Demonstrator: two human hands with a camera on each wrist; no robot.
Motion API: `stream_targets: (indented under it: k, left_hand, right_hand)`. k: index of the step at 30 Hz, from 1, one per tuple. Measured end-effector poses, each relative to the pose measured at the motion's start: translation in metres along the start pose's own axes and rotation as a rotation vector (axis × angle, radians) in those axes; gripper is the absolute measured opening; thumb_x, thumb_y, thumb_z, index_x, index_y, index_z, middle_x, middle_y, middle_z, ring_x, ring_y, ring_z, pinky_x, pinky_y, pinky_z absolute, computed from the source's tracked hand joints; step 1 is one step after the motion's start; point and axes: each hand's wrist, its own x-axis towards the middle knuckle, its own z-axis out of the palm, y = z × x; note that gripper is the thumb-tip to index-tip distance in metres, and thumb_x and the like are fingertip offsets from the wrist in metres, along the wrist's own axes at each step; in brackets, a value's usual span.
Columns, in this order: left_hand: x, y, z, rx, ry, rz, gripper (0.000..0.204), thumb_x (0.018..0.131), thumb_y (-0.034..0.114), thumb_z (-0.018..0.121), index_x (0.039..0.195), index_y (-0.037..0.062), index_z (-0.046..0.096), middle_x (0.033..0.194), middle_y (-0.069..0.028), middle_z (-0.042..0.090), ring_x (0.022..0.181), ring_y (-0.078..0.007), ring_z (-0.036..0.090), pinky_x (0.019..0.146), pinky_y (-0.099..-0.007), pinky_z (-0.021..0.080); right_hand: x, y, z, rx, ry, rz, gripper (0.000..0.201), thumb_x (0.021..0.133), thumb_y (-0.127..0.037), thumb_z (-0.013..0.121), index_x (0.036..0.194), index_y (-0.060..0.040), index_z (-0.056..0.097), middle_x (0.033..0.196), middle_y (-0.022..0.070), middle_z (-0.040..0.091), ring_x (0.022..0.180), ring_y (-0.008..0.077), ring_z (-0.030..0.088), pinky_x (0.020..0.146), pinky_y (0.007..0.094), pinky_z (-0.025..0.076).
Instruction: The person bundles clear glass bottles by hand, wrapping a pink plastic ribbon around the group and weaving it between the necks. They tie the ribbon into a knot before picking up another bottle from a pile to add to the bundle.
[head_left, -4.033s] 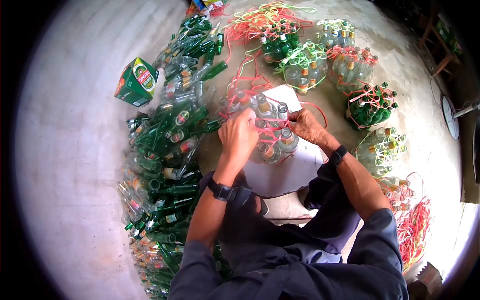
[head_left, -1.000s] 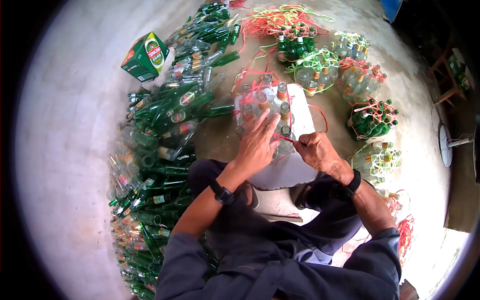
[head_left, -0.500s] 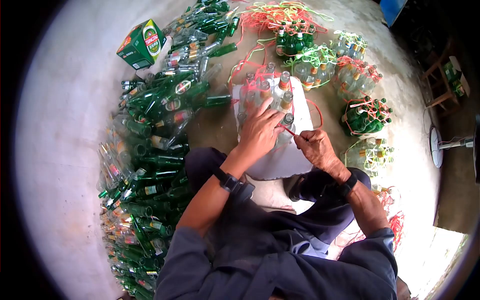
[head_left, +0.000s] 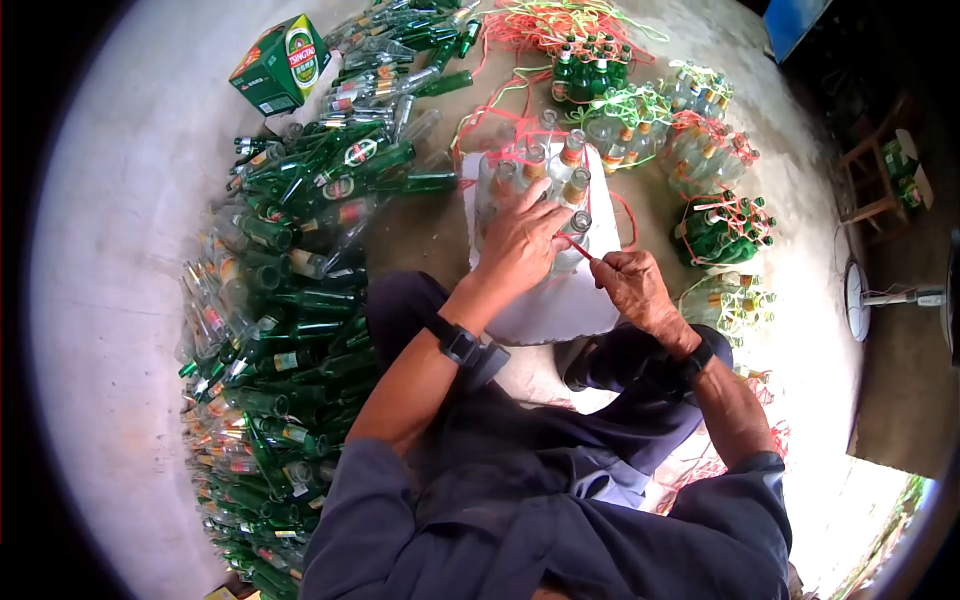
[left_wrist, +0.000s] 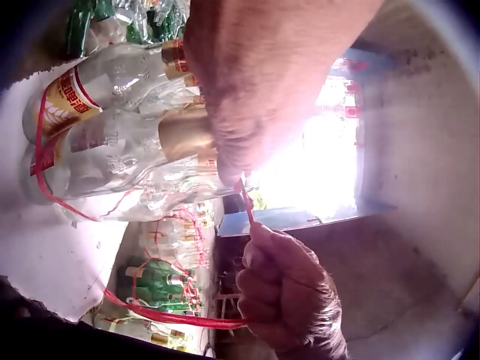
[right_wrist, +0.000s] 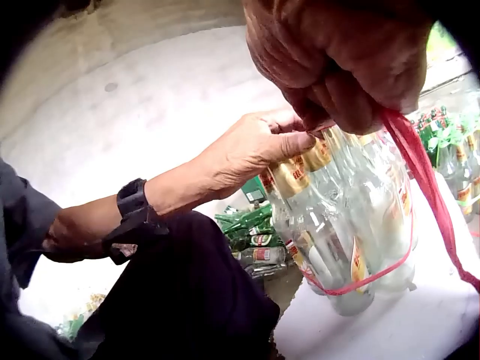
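Observation:
A bundle of clear glass bottles (head_left: pixel 572 150) stands upright on a white board (head_left: pixel 550 318). My left hand (head_left: pixel 520 240) holds the bundle by its necks, its fingers laid over the tops. In the right wrist view its thumb (right_wrist: pixel 292 145) lies against a gold-foil neck. To the right, my right hand (head_left: pixel 635 288) is fisted and grips a red plastic strap (head_left: pixel 580 250), stretched taut to the left thumb. Another length of strap (right_wrist: pixel 431 187) trails from the fist. A red band (right_wrist: pixel 360 285) circles the lower bottles.
Loose green and clear bottles (head_left: pixel 300 300) lie heaped along the left. A green carton (head_left: pixel 280 65) is behind them. Several tied bundles, one of green bottles (head_left: pixel 720 228), stand at the right. Red and green straps (head_left: pixel 560 22) lie piled at the back.
From both sides of the bundle, the hands have come to its near side. The left now lies over the necks; the right has drawn the strap tight, moving slightly away in the last second.

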Motion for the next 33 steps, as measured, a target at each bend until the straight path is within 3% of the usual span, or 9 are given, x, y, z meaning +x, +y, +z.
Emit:
stream_targets:
  k: [4, 6, 7, 9, 12, 16, 22, 27, 33]
  left_hand:
    - [-0.001, -0.001, 0.002, -0.026, -0.007, -0.009, 0.037, 0.079, 0.014, 0.071, 0.114, 0.0034, 0.066, 0.115, -0.0087, 0.066, 0.131, -0.0294, 0.043, 0.108, -0.0429, 0.035]
    - [-0.001, -0.001, 0.003, -0.011, -0.001, -0.007, 0.036, 0.078, 0.013, 0.071, 0.113, 0.0040, 0.066, 0.114, -0.0086, 0.066, 0.131, -0.0296, 0.044, 0.108, -0.0429, 0.035]
    - [0.000, -0.001, 0.002, 0.006, 0.003, -0.004, 0.036, 0.078, 0.013, 0.071, 0.113, 0.0045, 0.066, 0.113, -0.0085, 0.066, 0.131, -0.0297, 0.044, 0.107, -0.0430, 0.035]
    - [0.001, -0.001, 0.002, -0.014, -0.010, -0.022, 0.035, 0.078, 0.012, 0.071, 0.112, 0.0049, 0.066, 0.113, -0.0085, 0.066, 0.131, -0.0299, 0.044, 0.107, -0.0430, 0.036]
    - [0.002, -0.001, 0.004, -0.029, -0.001, -0.030, 0.034, 0.078, 0.012, 0.071, 0.110, 0.0055, 0.067, 0.112, -0.0087, 0.066, 0.130, -0.0305, 0.045, 0.107, -0.0437, 0.036]
    - [0.002, -0.004, 0.006, -0.004, 0.021, -0.005, 0.034, 0.076, 0.013, 0.072, 0.109, 0.0052, 0.067, 0.111, -0.0095, 0.066, 0.130, -0.0309, 0.044, 0.107, -0.0482, 0.033]
    - [0.000, -0.006, 0.009, -0.074, 0.003, -0.049, 0.040, 0.077, 0.012, 0.071, 0.115, 0.0038, 0.062, 0.112, -0.0112, 0.065, 0.133, -0.0307, 0.040, 0.108, -0.0560, 0.027]
    - [-0.001, -0.007, 0.006, -0.042, 0.020, -0.026, 0.050, 0.077, 0.013, 0.073, 0.123, 0.0023, 0.056, 0.114, -0.0140, 0.064, 0.134, -0.0314, 0.040, 0.108, -0.0498, 0.029]
    - [0.000, -0.006, 0.004, -0.054, 0.001, -0.028, 0.054, 0.078, 0.014, 0.072, 0.127, 0.0022, 0.054, 0.117, -0.0149, 0.063, 0.133, -0.0318, 0.040, 0.108, -0.0493, 0.029]
  right_hand:
    - [0.002, -0.004, -0.003, -0.126, 0.029, -0.081, 0.027, 0.090, -0.013, 0.062, 0.068, 0.0023, 0.060, 0.056, 0.0157, 0.053, 0.049, 0.0202, 0.054, 0.049, 0.0357, 0.042]
    - [0.003, -0.013, -0.011, -0.285, 0.008, -0.155, 0.021, 0.086, -0.008, 0.063, 0.068, 0.0010, 0.056, 0.059, 0.0209, 0.054, 0.050, 0.0321, 0.056, 0.048, 0.0403, 0.043]
    - [0.005, -0.017, -0.014, -0.287, 0.006, -0.156, 0.021, 0.086, -0.008, 0.063, 0.068, 0.0010, 0.056, 0.059, 0.0209, 0.054, 0.050, 0.0321, 0.056, 0.048, 0.0403, 0.043]
    - [0.012, -0.024, -0.019, -0.428, 0.035, -0.421, 0.018, 0.082, -0.001, 0.064, 0.068, 0.0015, 0.054, 0.059, 0.0172, 0.053, 0.053, 0.0341, 0.054, 0.052, 0.0414, 0.043]
    - [0.032, -0.029, -0.029, -0.511, -0.017, -0.594, 0.013, 0.077, 0.002, 0.064, 0.072, -0.0010, 0.052, 0.063, 0.0164, 0.053, 0.061, 0.0373, 0.057, 0.053, 0.0428, 0.044]
    - [0.059, -0.045, -0.038, -0.667, -0.057, -0.746, 0.013, 0.077, -0.001, 0.064, 0.076, -0.0027, 0.052, 0.070, 0.0139, 0.055, 0.066, 0.0342, 0.059, 0.054, 0.0436, 0.046]
    - [0.092, -0.016, -0.023, -0.552, 0.031, -0.620, 0.011, 0.080, -0.011, 0.065, 0.073, -0.0047, 0.059, 0.067, 0.0160, 0.059, 0.063, 0.0373, 0.060, 0.054, 0.0452, 0.047]
    - [0.089, 0.000, -0.019, -0.433, 0.106, -0.248, 0.019, 0.082, -0.014, 0.068, 0.070, -0.0009, 0.061, 0.066, 0.0183, 0.058, 0.063, 0.0394, 0.059, 0.056, 0.0464, 0.046]
    - [0.089, 0.025, -0.019, -0.236, 0.097, -0.220, 0.019, 0.083, -0.012, 0.068, 0.072, 0.0025, 0.062, 0.072, 0.0217, 0.059, 0.066, 0.0385, 0.057, 0.062, 0.0422, 0.048]
